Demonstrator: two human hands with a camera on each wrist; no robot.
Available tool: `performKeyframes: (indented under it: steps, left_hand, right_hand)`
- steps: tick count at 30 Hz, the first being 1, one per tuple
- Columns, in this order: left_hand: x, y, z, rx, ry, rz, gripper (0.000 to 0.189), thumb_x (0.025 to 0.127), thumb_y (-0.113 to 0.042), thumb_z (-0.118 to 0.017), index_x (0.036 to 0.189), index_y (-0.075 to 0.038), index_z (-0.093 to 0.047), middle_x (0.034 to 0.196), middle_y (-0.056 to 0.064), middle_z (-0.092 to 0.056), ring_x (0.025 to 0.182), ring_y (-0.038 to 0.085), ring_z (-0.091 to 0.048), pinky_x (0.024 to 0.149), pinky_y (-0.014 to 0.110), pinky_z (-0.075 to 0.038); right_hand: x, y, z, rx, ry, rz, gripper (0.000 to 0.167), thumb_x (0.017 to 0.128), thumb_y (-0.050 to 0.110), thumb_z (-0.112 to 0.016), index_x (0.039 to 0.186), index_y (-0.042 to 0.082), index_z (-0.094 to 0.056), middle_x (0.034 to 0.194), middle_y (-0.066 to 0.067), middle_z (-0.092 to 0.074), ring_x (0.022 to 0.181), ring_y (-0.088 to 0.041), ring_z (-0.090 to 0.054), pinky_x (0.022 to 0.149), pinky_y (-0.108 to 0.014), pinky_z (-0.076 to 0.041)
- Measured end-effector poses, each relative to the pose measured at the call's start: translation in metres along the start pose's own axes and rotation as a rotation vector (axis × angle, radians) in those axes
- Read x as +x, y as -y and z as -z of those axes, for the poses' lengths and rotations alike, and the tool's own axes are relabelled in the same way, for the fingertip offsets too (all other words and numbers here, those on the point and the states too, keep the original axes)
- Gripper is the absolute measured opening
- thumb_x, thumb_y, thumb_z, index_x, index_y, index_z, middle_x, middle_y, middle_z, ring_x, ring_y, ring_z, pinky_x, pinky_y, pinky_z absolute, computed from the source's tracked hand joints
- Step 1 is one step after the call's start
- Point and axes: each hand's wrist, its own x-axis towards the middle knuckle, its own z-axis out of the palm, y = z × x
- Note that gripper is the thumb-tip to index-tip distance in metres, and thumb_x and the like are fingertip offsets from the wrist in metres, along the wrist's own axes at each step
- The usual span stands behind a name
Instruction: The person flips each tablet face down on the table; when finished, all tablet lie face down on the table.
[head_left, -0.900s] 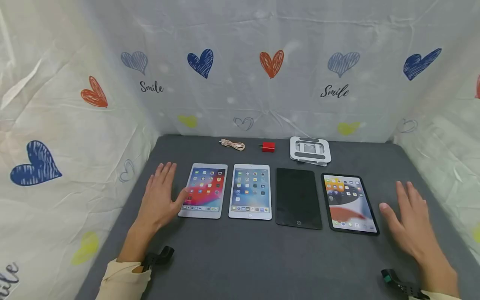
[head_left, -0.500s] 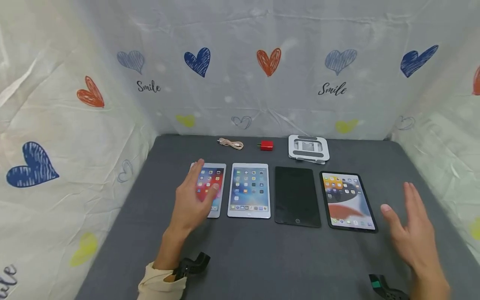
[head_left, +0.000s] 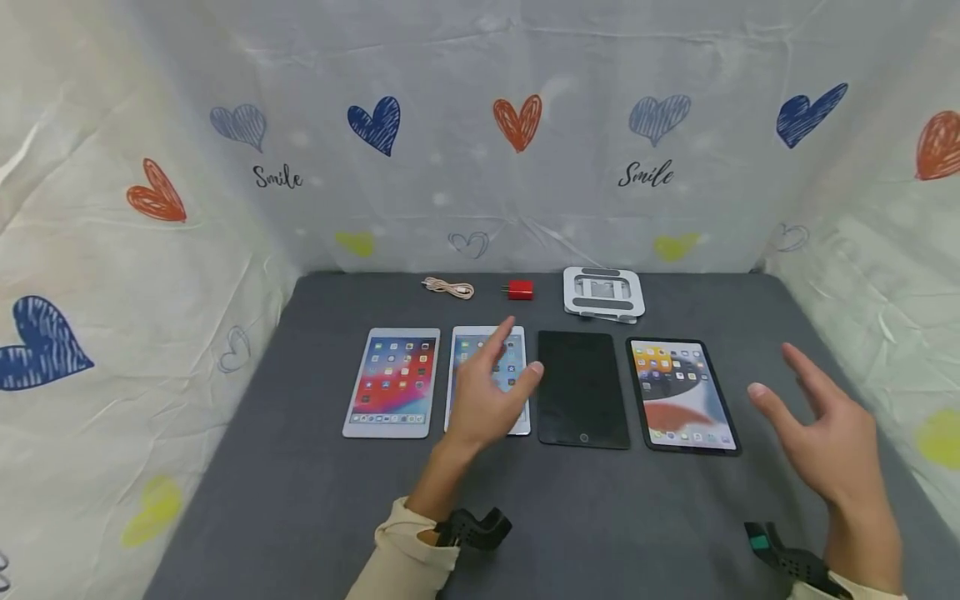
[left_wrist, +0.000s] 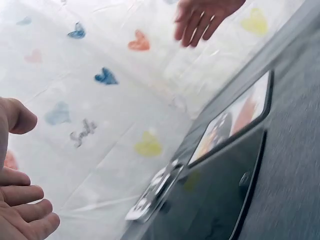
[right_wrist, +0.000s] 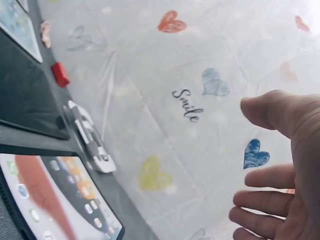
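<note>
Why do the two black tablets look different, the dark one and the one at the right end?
The dark tablet has a blank, black screen, but the right-end tablet is lit up with little icons and a colorful picture. The dark tablet shows a round button near its bottom edge; the right-end tablet shows none. Both have black edges and lie flat, screen up, on the gray table.

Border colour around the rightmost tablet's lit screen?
Black; the rightmost tablet shows best in the head view.

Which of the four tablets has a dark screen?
The black tablet, third from left in the head view; the other three tablets show lit screens with icons.
</note>
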Motion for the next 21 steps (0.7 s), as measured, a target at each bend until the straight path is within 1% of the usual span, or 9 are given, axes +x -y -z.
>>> performKeyframes:
  steps: [2, 3, 5, 7, 10, 13, 18, 20, 21]
  left_hand:
    - [0.005, -0.001, -0.013, -0.049, 0.061, 0.002, 0.071, 0.102, -0.029, -0.070, 0.166, -0.009, -0.047, 0.171, 0.010, -0.049, 0.154, 0.036, -0.053, 0.128, 0.052, -0.044]
    - [0.008, -0.001, -0.019, -0.075, 0.092, 0.003, 0.070, 0.102, -0.028, -0.070, 0.166, -0.008, -0.047, 0.170, 0.010, -0.050, 0.154, 0.033, -0.053, 0.128, 0.048, -0.044]
    - [0.012, 0.000, -0.030, -0.139, 0.149, 0.009, 0.068, 0.103, -0.026, -0.071, 0.165, -0.007, -0.049, 0.168, 0.010, -0.053, 0.155, 0.029, -0.053, 0.128, 0.041, -0.044]
    - [0.017, 0.001, -0.040, -0.196, 0.200, 0.020, 0.066, 0.103, -0.023, -0.072, 0.163, -0.006, -0.051, 0.166, 0.010, -0.056, 0.154, 0.026, -0.054, 0.126, 0.036, -0.046]
    - [0.024, 0.002, -0.054, -0.271, 0.256, 0.050, 0.062, 0.104, -0.019, -0.073, 0.160, -0.004, -0.054, 0.162, 0.013, -0.060, 0.152, 0.030, -0.057, 0.123, 0.036, -0.050]
    - [0.029, 0.002, -0.069, -0.332, 0.292, 0.115, 0.059, 0.103, -0.015, -0.074, 0.158, -0.003, -0.057, 0.158, 0.013, -0.063, 0.149, 0.031, -0.060, 0.120, 0.035, -0.053]
    - [0.032, 0.001, -0.093, -0.382, 0.294, 0.264, 0.053, 0.104, -0.016, -0.075, 0.154, -0.004, -0.062, 0.152, 0.015, -0.068, 0.140, 0.027, -0.068, 0.112, 0.032, -0.059]
    - [0.032, 0.002, -0.104, -0.381, 0.282, 0.318, 0.051, 0.104, -0.017, -0.075, 0.152, -0.004, -0.064, 0.150, 0.015, -0.069, 0.136, 0.024, -0.070, 0.111, 0.035, -0.060]
    - [0.031, 0.003, -0.108, -0.382, 0.279, 0.345, 0.050, 0.104, -0.017, -0.075, 0.151, -0.004, -0.065, 0.149, 0.016, -0.070, 0.135, 0.022, -0.071, 0.111, 0.036, -0.060]
  right_hand:
    - [0.006, -0.001, 0.001, 0.019, 0.024, -0.015, 0.072, 0.104, 0.037, -0.075, 0.169, 0.034, -0.043, 0.169, 0.019, -0.045, 0.131, 0.031, -0.037, 0.100, 0.008, -0.026]
    - [0.008, -0.001, 0.002, 0.030, 0.043, -0.024, 0.073, 0.104, 0.038, -0.076, 0.169, 0.033, -0.044, 0.169, 0.019, -0.046, 0.125, 0.034, -0.036, 0.096, 0.010, -0.028]
    - [0.015, -0.001, 0.003, 0.035, 0.088, -0.042, 0.073, 0.104, 0.041, -0.075, 0.169, 0.032, -0.043, 0.169, 0.015, -0.047, 0.124, 0.034, -0.038, 0.091, 0.010, -0.032]
    - [0.022, -0.001, 0.004, 0.028, 0.142, -0.040, 0.073, 0.104, 0.044, -0.075, 0.169, 0.028, -0.045, 0.169, 0.003, -0.050, 0.121, 0.034, -0.041, 0.086, 0.009, -0.036]
    - [0.033, 0.000, 0.005, 0.004, 0.216, -0.013, 0.072, 0.105, 0.046, -0.075, 0.166, 0.018, -0.049, 0.164, -0.014, -0.056, 0.112, 0.035, -0.042, 0.081, 0.007, -0.039]
    - [0.044, 0.000, 0.005, -0.016, 0.283, -0.006, 0.076, 0.105, 0.049, -0.074, 0.166, 0.011, -0.048, 0.160, -0.027, -0.056, 0.108, 0.034, -0.043, 0.078, 0.006, -0.041]
    - [0.056, -0.007, 0.001, -0.004, 0.360, -0.055, 0.082, 0.106, 0.053, -0.070, 0.168, 0.006, -0.042, 0.163, -0.028, -0.053, 0.109, 0.029, -0.047, 0.077, 0.003, -0.042]
    - [0.058, -0.011, -0.002, -0.012, 0.389, -0.079, 0.082, 0.108, 0.054, -0.066, 0.168, 0.004, -0.041, 0.163, -0.028, -0.053, 0.119, 0.014, -0.059, 0.079, -0.003, -0.046]
    - [0.059, -0.012, -0.004, -0.014, 0.407, -0.097, 0.082, 0.109, 0.054, -0.064, 0.169, 0.003, -0.040, 0.163, -0.029, -0.052, 0.127, 0.003, -0.062, 0.087, -0.010, -0.052]
